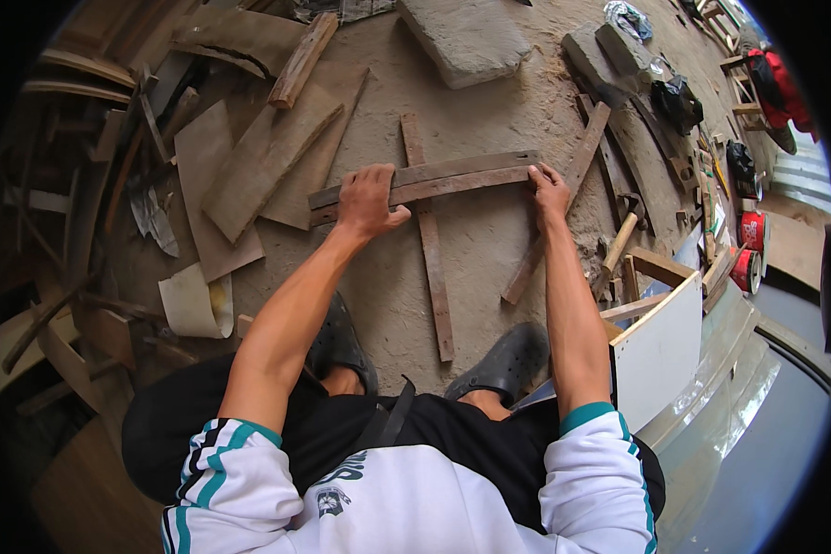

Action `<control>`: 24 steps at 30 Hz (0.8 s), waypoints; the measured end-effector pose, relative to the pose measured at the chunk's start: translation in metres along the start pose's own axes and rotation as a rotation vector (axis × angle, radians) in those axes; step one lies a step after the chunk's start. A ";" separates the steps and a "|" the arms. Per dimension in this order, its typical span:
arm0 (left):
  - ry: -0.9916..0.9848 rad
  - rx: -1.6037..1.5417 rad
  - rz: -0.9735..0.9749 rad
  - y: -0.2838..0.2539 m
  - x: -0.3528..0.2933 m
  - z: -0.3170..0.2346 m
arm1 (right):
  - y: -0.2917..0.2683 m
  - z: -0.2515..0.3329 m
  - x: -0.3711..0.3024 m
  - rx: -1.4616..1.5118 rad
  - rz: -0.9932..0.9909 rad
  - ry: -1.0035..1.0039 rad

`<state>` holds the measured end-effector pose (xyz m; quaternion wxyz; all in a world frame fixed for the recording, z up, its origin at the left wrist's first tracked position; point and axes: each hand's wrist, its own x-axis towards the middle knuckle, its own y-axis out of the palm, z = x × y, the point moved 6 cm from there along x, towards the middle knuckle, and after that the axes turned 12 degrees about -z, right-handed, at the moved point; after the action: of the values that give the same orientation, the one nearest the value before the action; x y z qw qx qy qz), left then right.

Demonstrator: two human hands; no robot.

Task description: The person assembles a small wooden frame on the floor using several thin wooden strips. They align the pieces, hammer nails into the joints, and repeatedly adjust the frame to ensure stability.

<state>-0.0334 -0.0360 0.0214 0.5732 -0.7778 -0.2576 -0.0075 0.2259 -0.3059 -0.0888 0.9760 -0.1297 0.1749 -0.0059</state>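
Note:
Two narrow weathered wooden strips, a far one (462, 167) and a near one (475, 183), lie side by side. My left hand (369, 198) closes over both toward their left end, its thumb on the near side. At the right end my right hand (550, 192) grips the pair, fingers curled round the tips. Beneath the pair, a third wooden strip (434, 277) with small holes runs roughly lengthwise toward my feet, crossing under them. Right of my right wrist, a longer board (582, 157) lies aslant on the dirt floor, partly hidden by that hand.
Loose planks (272, 166) pile up at left. Concrete blocks (466, 42) lie at the far side. On the right are a hammer (622, 238), a white-sided wooden frame (660, 337), red cans (752, 231) and glass-like sheets (711, 388). My dark clogs (508, 360) flank the third strip.

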 end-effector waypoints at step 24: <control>0.118 0.095 0.350 0.014 0.015 -0.001 | 0.010 0.016 -0.021 -0.215 -0.131 -0.167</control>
<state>-0.0144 -0.0341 0.0134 0.6160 -0.7809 -0.0846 0.0590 0.2117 -0.2911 -0.0696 0.9651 -0.2449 0.0841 -0.0400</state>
